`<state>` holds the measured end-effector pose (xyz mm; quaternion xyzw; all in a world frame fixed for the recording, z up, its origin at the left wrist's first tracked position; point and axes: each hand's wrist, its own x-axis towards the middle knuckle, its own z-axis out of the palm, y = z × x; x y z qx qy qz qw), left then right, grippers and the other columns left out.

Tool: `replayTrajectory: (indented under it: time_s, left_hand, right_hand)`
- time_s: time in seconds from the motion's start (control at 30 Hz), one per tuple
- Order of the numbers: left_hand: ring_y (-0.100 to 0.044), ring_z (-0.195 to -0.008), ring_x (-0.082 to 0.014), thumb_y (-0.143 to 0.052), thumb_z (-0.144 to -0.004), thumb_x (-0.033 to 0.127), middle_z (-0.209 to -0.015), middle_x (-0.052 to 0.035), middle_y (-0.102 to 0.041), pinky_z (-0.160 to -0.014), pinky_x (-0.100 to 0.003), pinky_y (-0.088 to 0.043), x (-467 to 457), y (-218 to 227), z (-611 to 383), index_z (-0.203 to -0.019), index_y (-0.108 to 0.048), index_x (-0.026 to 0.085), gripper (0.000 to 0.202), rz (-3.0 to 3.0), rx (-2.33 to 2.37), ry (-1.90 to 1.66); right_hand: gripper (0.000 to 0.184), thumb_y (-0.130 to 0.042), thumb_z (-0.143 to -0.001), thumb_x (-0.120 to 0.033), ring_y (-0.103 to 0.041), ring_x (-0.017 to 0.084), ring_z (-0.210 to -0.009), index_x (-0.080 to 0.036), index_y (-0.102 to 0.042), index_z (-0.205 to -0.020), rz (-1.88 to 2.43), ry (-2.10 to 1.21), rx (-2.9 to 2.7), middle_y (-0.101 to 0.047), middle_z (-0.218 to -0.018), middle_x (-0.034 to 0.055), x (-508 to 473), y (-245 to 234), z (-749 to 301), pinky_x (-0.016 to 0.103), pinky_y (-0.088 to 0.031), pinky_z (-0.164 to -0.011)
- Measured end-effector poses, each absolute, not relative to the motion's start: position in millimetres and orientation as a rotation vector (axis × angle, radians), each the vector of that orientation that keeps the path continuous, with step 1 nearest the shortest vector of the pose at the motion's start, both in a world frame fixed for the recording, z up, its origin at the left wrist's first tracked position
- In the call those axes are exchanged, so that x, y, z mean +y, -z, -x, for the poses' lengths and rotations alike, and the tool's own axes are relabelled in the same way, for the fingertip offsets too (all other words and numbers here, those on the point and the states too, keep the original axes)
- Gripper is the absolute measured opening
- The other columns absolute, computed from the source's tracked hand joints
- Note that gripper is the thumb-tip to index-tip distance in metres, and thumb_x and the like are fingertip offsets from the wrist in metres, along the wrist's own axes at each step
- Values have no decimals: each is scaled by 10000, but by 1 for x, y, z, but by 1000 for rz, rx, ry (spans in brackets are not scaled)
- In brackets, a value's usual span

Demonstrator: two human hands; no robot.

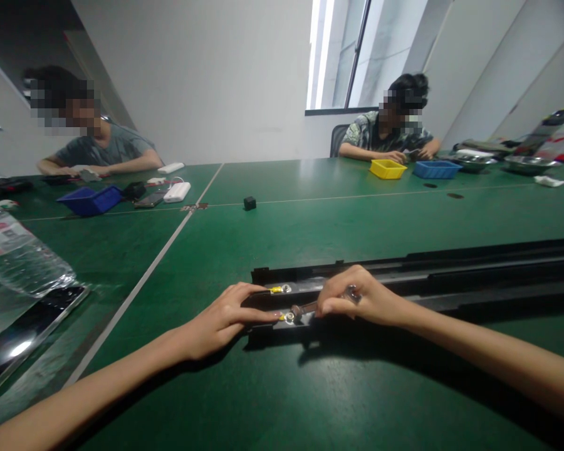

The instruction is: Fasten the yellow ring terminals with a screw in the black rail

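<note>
A long black metal channel [395,285] lies across the table in front of me, with two bolts near its left end. A ring terminal with a yellow sleeve [276,290] sits at the far bolt, and another yellow-sleeved ring terminal [282,317] at the near one. My left hand [223,316] rests at that end with its fingers stretched and apart, one fingertip touching the near terminal and another close to the far one. My right hand [357,297] is closed around a small wrench [305,308], whose head meets the near bolt.
A phone [31,335] and a plastic water bottle [23,250] are at the left. Farther off are a small black cube [249,203], a blue bin [90,199], a yellow bin [388,168] and another blue bin [436,169]. Two people sit across the green table [169,401].
</note>
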<state>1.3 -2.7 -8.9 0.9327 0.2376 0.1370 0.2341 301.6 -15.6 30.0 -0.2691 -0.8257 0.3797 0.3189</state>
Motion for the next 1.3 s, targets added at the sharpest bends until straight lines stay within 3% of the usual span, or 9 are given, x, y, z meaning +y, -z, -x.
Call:
replayTrajectory:
  time_s: [0.4, 0.6, 1.3]
  left_hand:
    - [-412, -1244, -293, -365, -1007, 134, -1407, -73, -428, -1046, -511, -330, -3, 6, -2, -1292, -613, 352, 436, -2575, 663, -367]
    - [-425, -1235, -291, -371, -1012, 143, -1401, -68, -440, -1035, -508, -349, -3, 8, -2, -1303, -599, 367, 433, -2574, 637, -394]
    - [-422, -1238, -292, -377, -1022, 172, -1415, -55, -439, -1045, -501, -344, -2, 13, 0, -1302, -597, 381, 413, -2573, 648, -401]
  right_hand:
    - [276, -659, -870, -334, -587, 97, -513, -98, -759, -765, 730, -1036, -2162, -725, -687, 78, -16, -30, -302, 170, -432, -456]
    - [299, -650, -874, -348, -507, 65, -417, -98, -751, -744, 782, -1030, -2157, -699, -631, 61, -16, -29, -303, 153, -393, -393]
    - [290, -651, -877, -349, -542, 89, -478, -105, -752, -756, 765, -1018, -2176, -695, -632, 55, -16, -28, -303, 179, -433, -464]
